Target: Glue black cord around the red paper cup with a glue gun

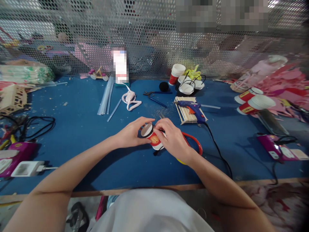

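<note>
A small red and white paper cup (154,139) with a gold emblem lies tilted between my hands, a dark band around its rim. My left hand (134,132) curves around the rim end, thumb below and fingers above, closed on the cup. With fingers pinched together, my right hand (170,133) presses at the cup's upper side near the band; whatever small thing it may pinch is hidden. Partly under my right hand are scissors with a red and yellow handle (199,143), their blades pointing away from me. A small black piece (156,152) sticks out below the cup.
Beyond my right hand, a blue glue gun (193,109) rests on a rack of wooden sticks (182,116), its cord trailing right. Pliers (156,96), glue sticks (105,96), a white ribbon (130,100) and several cups (256,103) lie around. A perforated metal screen (149,58) stands behind.
</note>
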A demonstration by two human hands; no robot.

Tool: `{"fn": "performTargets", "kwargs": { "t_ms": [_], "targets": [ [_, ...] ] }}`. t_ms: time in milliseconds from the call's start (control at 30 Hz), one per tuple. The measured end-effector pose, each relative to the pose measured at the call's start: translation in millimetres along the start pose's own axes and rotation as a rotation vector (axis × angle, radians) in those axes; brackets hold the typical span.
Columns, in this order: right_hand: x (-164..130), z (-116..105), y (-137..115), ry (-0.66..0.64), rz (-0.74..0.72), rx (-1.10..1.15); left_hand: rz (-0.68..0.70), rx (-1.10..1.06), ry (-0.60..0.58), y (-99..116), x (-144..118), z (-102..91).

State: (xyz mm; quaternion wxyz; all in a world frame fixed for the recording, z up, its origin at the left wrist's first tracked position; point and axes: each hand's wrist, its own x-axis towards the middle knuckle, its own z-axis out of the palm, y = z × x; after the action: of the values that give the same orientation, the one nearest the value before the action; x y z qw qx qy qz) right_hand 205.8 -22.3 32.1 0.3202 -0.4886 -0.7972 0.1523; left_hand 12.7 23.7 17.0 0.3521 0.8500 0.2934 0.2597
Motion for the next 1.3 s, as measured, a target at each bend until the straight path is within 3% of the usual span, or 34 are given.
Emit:
{"fn": "performTargets", "kwargs": {
  "t_ms": [167, 667, 1300],
  "targets": [
    [-0.3, 1.7, -1.4, 0.006, -0.029, -0.030, -0.020, 0.009, 0.027, 4.0, -0.6, 2.4],
    [-2.1, -10.6, -4.5, -0.052, -0.051, -0.132, 0.129, -0.030, -0.011, 2.3, 1.5, 2.3],
    [-2.6, -1.7, 2.9, -0.037, 0.008, -0.034, 0.139, -0.115, 0.044, -2.2, 0.5, 8.9]
  ]
}}
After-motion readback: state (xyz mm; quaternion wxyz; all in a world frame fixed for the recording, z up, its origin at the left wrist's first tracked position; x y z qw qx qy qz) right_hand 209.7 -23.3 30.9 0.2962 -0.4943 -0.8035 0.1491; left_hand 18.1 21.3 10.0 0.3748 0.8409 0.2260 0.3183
